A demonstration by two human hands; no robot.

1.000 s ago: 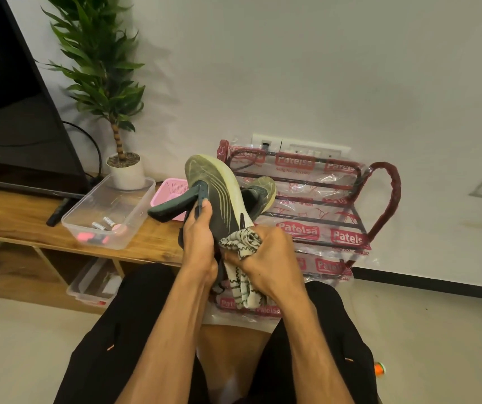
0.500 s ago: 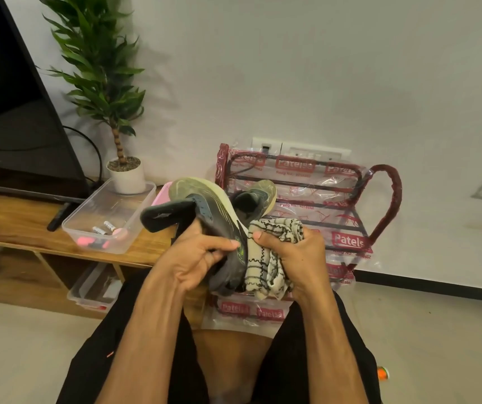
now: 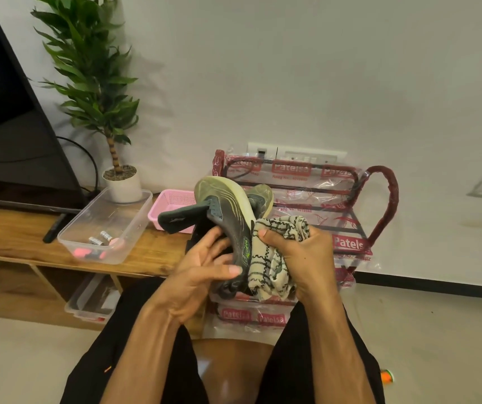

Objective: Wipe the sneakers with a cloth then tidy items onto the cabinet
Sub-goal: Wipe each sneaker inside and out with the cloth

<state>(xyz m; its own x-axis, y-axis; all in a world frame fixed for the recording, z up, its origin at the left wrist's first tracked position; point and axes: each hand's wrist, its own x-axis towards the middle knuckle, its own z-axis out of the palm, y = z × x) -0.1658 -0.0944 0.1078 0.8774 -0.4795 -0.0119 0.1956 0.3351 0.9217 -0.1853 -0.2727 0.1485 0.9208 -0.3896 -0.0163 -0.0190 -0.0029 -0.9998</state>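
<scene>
both hands full: left hand (image 3: 202,275) grips the sneaker (image 3: 228,217) before the rack (image 3: 382,199), right hand (image 3: 301,258) clutches the cloth (image 3: 274,249), now slid up its side from the heel; wiping continues, tidying waits.

Cream black-lined cloth (image 3: 274,252), pink basket (image 3: 172,199)

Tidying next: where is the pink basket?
In the head view, the pink basket sits left of centre on the wooden cabinet, between the clear container and the held sneaker.
</scene>
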